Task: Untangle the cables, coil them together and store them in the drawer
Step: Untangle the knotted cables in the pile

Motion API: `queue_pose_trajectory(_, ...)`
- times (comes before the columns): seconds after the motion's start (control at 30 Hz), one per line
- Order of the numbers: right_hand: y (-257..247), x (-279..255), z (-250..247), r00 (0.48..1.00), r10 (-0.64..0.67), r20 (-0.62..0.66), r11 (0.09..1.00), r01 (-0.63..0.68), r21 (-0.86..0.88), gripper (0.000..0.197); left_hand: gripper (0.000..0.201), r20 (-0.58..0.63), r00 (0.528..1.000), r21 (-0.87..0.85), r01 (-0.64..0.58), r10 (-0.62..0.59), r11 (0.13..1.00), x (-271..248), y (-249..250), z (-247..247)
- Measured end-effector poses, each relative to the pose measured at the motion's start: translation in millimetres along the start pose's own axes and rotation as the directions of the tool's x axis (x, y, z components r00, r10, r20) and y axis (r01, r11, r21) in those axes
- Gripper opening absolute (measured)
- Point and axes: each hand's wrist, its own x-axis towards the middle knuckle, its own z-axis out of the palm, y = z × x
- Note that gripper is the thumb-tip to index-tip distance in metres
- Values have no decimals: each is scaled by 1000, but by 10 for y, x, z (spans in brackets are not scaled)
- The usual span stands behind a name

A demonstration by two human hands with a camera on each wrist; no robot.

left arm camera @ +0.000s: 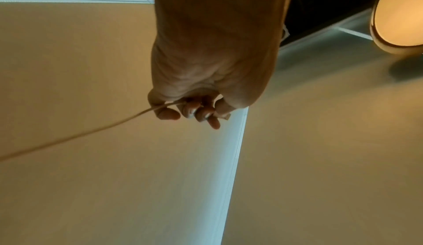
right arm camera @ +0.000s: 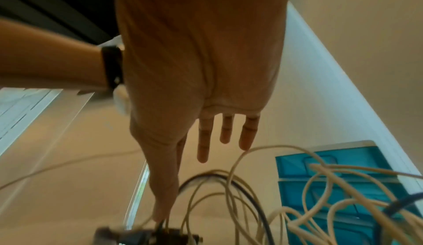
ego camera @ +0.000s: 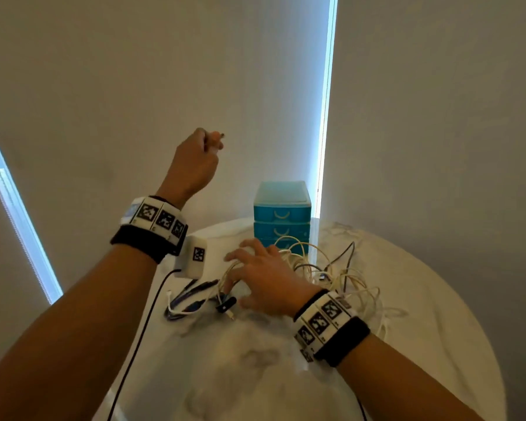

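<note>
Step in hand: untangling. I am drawing one white cable out of the tangle. My left hand is raised toward the upper centre-left of the head frame, its fingers curled tight around the cable's end; in the left wrist view the cable is running off to the lower left edge, looking taut.

My right hand is lying over the cable tangle at lower centre on the table, fingers straight and spread apart, pressing down rather than gripping. I am judging this as pinning the pile while the left pulls.

The tangle is still a loose heap of white and dark loops, so coiling is not yet begun. A dark cable bundle is lying just left of my right hand.

Next move, as I judge it: it is calling for a slow, steady pull, with the right hand easing wherever a loop snags, else knots may tighten.

Containers: the teal drawer unit is standing behind the tangle, at the table's far edge. Visible drawers are all closed; contents cannot be told. No cable is stored yet.
</note>
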Motion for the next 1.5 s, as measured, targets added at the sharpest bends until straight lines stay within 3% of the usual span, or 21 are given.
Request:
queue_pose_trajectory(0.1, 53, 159, 90, 998, 25, 56, 999, -23, -27, 32, 40, -48, 998, -203, 30, -41, 979, -54, 66, 106)
queue_pose_trajectory(0.17, 157, 193, 95, 995, 94, -41, 989, -89, 116, 20, 42, -36, 991, -318, 110, -128, 942, -169, -65, 276)
queue_pose_trajectory(0.23, 339, 170, 89, 942, 260, -211, 939, -196, 284, 14, 43, -35, 968, -451, 205, -247, 868, -313, -256, 441)
queue_pose_trajectory(0.37, 815, -112, 82, 622, 649, -438, 743, -395, 540, 11, 50, 27, 919, -624, 322, -392, 712, -591, -444, 729)
queue_pose_trajectory(0.47, 1126, -358, 144, 370, 837, -404, 544, -480, 688, 14, 56, 118, 907, -623, 385, -404, 681, -705, -396, 927)
queue_pose_trajectory(0.53, 1257, -473, 199, 264, 896, -357, 443, -474, 761, 18, 50, 153, 908, -623, 394, -389, 676, -741, -342, 1022)
queue_pose_trajectory(0.6, 1332, -563, 260, 262, 912, -316, 406, -463, 788, 20, 41, 207, 915, -628, 395, -345, 671, -777, -292, 1096)
queue_pose_trajectory(0.63, 1347, -598, 272, 306, 912, -275, 390, -432, 813, 23, 37, 247, 919, -620, 394, -307, 679, -805, -279, 1144)
queue_pose_trajectory(0.73, 1304, -620, 215, 532, 834, -143, 308, -236, 921, 31, 36, 429, 887, -473, 382, -171, 794, -928, -253, 1315)
queue_pose_trajectory(0.8, 1279, -619, 62, 586, 792, -170, 375, -247, 894, 45, 40, 596, 791, -286, 372, -139, 883, -983, -276, 1432)
queue_pose_trajectory(0.87, 1239, -697, -155, 586, 770, -251, 471, -257, 844, 50, 54, 711, 681, -94, 343, -178, 935, -1022, -336, 1493)
queue_pose_trajectory(0.9, 1220, -766, -278, 584, 761, -282, 500, -252, 829, 45, 60, 725, 658, -45, 340, -204, 939, -1037, -376, 1500)
queue_pose_trajectory(0.97, 1177, -905, -472, 679, 706, -202, 556, -355, 752, 34, 65, 705, 668, -41, 375, -239, 926, -1073, -452, 1472)
queue_pose_trajectory(1.03, 1112, -981, -496, 783, 610, 120, 642, -577, 504, 43, 59, 679, 688, -71, 409, -256, 910, -1111, -521, 1424)
queue_pose_trajectory(1.1, 1044, -984, -397, 736, 547, 399, 745, -645, 169, 48, 50, 656, 706, -96, 429, -267, 898, -1150, -557, 1383)
queue_pose_trajectory(1.17, 1022, -952, -355, 764, 546, 344, 781, -613, 120, 29, 44, 638, 719, -119, 446, -276, 887, -1175, -583, 1381)
queue_pose_trajectory(1.23, 1052, -904, -405, 815, 576, 63, 749, -558, 358, 13, 35, 589, 762, -173, 445, -270, 878, -1200, -574, 1393)
queue_pose_trajectory(1.27, 1069, -873, -432, 771, 625, -121, 706, -491, 511, 11, 34, 550, 794, -215, 434, -259, 875, -1208, -576, 1405)
queue_pose_trajectory(1.33, 1091, -803, -457, 533, 746, -398, 623, -351, 699, 13, 38, 474, 850, -307, 405, -230, 861, -1207, -573, 1425)
queue_pose_trajectory(1.4, 1074, -747, -412, 363, 817, -448, 552, -271, 788, 15, 42, 450, 875, -360, 363, -181, 859, -1226, -548, 1409)
queue_pose_trajectory(1.5, 1091, -758, -229, 259, 881, -396, 455, -234, 859, 19, 43, 552, 828, -284, 299, -99, 911, -1279, -545, 1394)
